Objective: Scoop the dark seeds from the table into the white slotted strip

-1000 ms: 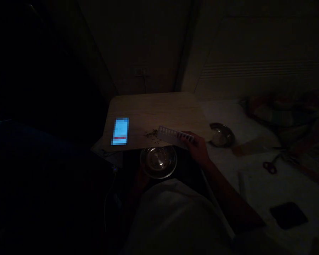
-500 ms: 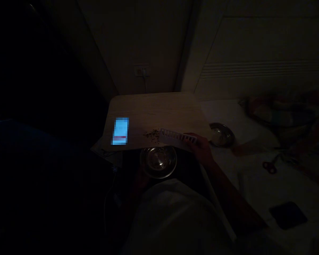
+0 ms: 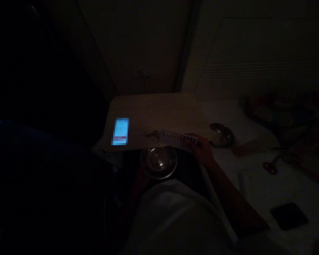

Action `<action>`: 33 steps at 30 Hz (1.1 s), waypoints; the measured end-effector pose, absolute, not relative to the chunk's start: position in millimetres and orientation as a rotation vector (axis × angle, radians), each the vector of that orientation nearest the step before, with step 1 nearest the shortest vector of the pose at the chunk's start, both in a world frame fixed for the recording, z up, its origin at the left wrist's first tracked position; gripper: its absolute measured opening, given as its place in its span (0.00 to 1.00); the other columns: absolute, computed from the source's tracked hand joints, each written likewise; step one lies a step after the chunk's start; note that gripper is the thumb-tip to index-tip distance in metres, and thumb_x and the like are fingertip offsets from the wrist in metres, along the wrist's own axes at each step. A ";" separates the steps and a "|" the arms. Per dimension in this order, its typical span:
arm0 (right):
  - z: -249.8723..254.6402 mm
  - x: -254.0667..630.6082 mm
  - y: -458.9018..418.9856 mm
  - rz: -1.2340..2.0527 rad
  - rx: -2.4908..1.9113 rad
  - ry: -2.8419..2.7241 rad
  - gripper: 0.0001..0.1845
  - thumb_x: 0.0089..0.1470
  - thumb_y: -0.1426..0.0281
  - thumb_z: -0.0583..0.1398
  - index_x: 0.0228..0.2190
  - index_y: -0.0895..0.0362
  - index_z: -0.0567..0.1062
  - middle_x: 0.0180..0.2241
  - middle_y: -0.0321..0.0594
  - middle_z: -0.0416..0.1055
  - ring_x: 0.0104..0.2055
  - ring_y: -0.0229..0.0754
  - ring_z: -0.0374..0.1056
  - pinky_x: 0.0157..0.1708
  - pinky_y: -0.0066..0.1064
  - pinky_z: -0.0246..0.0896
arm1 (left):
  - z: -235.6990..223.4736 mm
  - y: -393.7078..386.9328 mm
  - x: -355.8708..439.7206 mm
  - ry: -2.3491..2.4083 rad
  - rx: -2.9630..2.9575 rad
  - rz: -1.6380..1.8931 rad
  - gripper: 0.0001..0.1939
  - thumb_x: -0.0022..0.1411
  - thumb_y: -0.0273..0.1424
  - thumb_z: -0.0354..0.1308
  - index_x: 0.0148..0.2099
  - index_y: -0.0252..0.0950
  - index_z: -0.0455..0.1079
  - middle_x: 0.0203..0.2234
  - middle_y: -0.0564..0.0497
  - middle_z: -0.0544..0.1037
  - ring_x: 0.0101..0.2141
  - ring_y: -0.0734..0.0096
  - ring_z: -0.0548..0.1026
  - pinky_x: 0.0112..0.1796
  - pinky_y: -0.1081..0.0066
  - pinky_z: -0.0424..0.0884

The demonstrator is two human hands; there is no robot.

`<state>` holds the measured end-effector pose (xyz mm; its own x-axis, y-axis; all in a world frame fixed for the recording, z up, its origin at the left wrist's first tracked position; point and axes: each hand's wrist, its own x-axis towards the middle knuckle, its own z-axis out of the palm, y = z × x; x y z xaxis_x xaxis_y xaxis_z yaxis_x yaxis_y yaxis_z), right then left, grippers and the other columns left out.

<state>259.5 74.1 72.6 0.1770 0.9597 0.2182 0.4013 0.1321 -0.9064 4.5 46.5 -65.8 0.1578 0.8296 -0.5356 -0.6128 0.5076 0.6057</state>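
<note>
Steel bowl (image 3: 159, 159) at centre, below tabletop (image 3: 159, 109), likely to catch dark crumbs (image 3: 154, 134); by left hand (image 3: 142, 177), grip too dim to tell. Slotted strip (image 3: 172, 138) pinched in right hand (image 3: 204, 151).

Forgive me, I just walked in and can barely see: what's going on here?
The person's right hand holds a pale slotted strip beside scattered dark bits on the wooden tabletop. The left hand, dim, seems to steady a metal bowl by the tabletop's near edge. A lit, blurred screen lies on the left of the tabletop. It's too dark to tell what the bits are.
</note>
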 end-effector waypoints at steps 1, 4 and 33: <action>72.9 259.6 74.0 0.695 -1.445 -1.399 0.13 0.50 0.63 0.60 0.36 0.56 0.78 0.33 0.39 0.77 0.34 0.43 0.72 0.34 0.34 0.66 | -65.5 46.6 4.9 0.951 0.272 1.052 0.19 0.63 0.37 0.52 0.53 0.33 0.68 0.50 0.44 0.72 0.53 0.59 0.66 0.53 0.56 0.60; 73.6 259.6 73.4 0.727 -1.435 -1.430 0.12 0.51 0.63 0.60 0.35 0.55 0.78 0.33 0.38 0.77 0.34 0.43 0.72 0.33 0.32 0.66 | -64.8 48.7 8.1 0.935 0.272 1.058 0.20 0.61 0.35 0.54 0.53 0.32 0.69 0.48 0.45 0.74 0.56 0.54 0.63 0.54 0.60 0.60; 73.7 251.0 79.0 0.760 -1.404 -1.471 0.12 0.51 0.64 0.59 0.36 0.55 0.77 0.35 0.39 0.77 0.35 0.43 0.71 0.35 0.33 0.66 | -80.3 43.6 3.8 0.992 0.461 1.133 0.17 0.51 0.20 0.61 0.44 0.38 0.75 0.49 0.51 0.74 0.61 0.59 0.55 0.60 0.65 0.50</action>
